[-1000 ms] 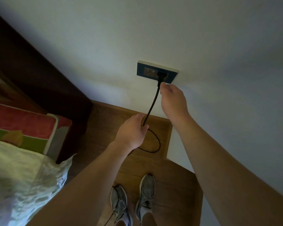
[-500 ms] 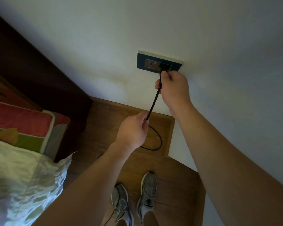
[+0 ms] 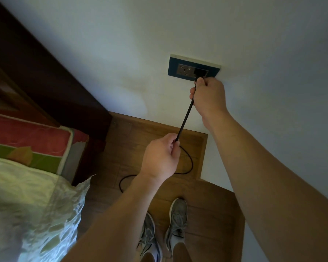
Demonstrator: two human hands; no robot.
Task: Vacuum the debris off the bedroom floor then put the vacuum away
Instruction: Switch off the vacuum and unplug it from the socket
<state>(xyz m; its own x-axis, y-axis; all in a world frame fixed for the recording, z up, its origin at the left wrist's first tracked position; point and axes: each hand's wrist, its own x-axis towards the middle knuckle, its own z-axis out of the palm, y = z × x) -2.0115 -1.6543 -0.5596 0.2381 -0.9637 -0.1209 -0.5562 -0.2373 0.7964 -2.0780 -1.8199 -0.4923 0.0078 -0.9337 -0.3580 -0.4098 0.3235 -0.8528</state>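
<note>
My right hand (image 3: 208, 97) grips the cord (image 3: 185, 118) just below the plug (image 3: 200, 72), which sits in the socket (image 3: 180, 69); my left hand (image 3: 159, 157) grips the cord lower.

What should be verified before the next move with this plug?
1. Plug sits in the wall socket: ok.
2. Right hand grips the plug body, not the cord: not ok, it holds the cord just below the plug.
3. Left hand holds the cord lower down: ok.
4. Cord between the hands runs straight: ok.
5. Slack cord on the floor lies apart from the shoes: ok.
6. Vacuum switched off: cannot tell, not in view.
</note>
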